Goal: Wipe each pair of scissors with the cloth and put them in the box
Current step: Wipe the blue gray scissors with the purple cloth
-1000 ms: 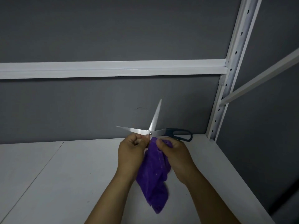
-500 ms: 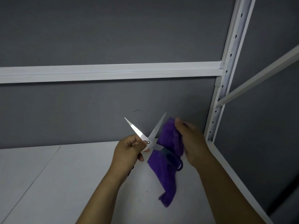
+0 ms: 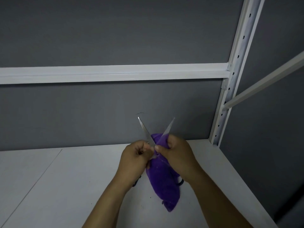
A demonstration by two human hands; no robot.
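A pair of scissors (image 3: 144,129) with steel blades and dark handles is held above the white shelf, its blades spread in a V pointing up. My left hand (image 3: 134,155) grips the scissors just below the pivot. My right hand (image 3: 177,153) holds a purple cloth (image 3: 162,181) wrapped round the base of the right blade; the rest of the cloth hangs down toward the shelf. The handles are mostly hidden behind my hands and the cloth. No box is in view.
The white shelf board (image 3: 65,186) lies under my hands, with a grey back wall (image 3: 98,112) behind. A white horizontal rail (image 3: 107,73) crosses the wall, and a perforated white upright post (image 3: 230,83) stands at the right.
The scissors turned from lying sideways to blades pointing up. My right hand lifted the cloth to the right blade, then came down to its base close to my left hand.
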